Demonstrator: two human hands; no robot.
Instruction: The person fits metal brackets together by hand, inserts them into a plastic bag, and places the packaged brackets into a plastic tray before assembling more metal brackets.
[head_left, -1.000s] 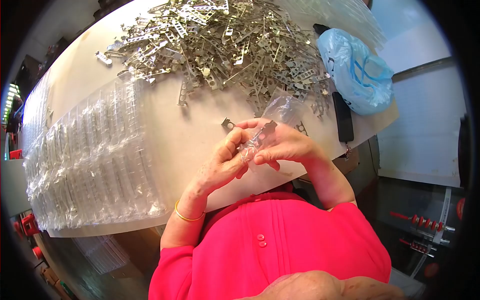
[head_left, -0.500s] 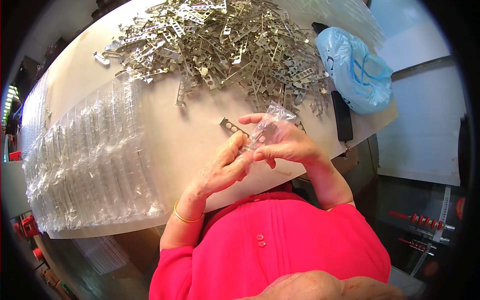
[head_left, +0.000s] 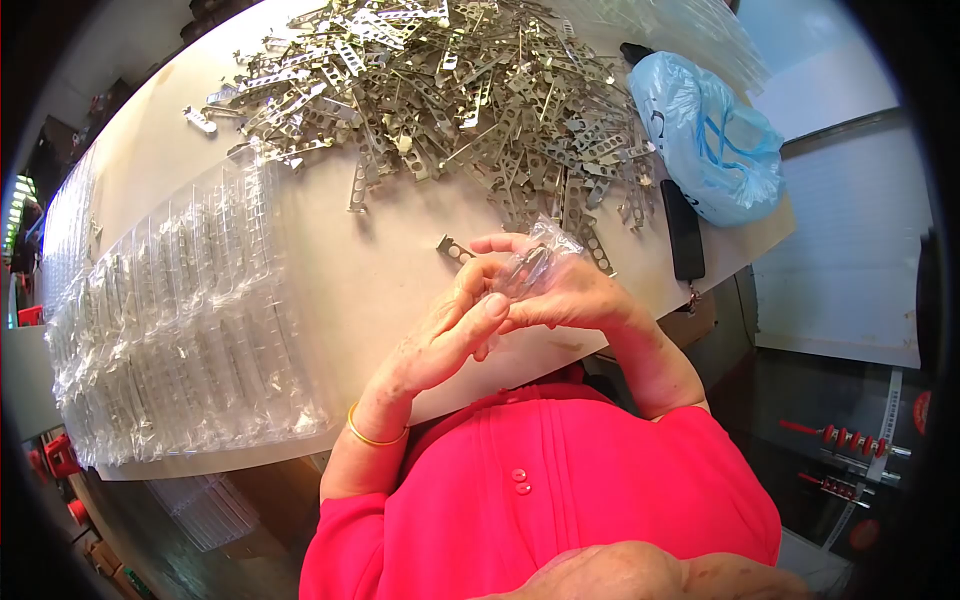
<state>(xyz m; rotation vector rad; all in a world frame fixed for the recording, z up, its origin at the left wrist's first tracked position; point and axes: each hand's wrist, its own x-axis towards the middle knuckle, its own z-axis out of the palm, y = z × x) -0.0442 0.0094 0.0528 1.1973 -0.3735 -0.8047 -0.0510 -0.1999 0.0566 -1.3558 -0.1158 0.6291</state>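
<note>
My left hand [head_left: 445, 325] and my right hand [head_left: 570, 293] meet near the table's front edge. Between their fingers is a small clear plastic bag [head_left: 545, 250], wrinkled, with a metal piece partly visible inside it. Both hands are closed on the bag. A metal bracket [head_left: 456, 249] with holes shows just beyond my left fingers; whether I touch it is hidden. Another bracket [head_left: 598, 250] lies behind my right hand. Farther back spreads a large heap of metal brackets [head_left: 450, 100].
On the left, clear trays [head_left: 190, 320] hold rows of bagged pieces. A blue plastic bag [head_left: 708, 140] and a black phone-like object [head_left: 683, 230] lie at the right. Clear plastic sheets [head_left: 680, 40] are at the back right. One metal piece [head_left: 200, 121] lies left of the heap.
The metal piece between my hands has slid down into the clear bag, whose top now stands above my fingers. My left thumb has risen toward the bag.
</note>
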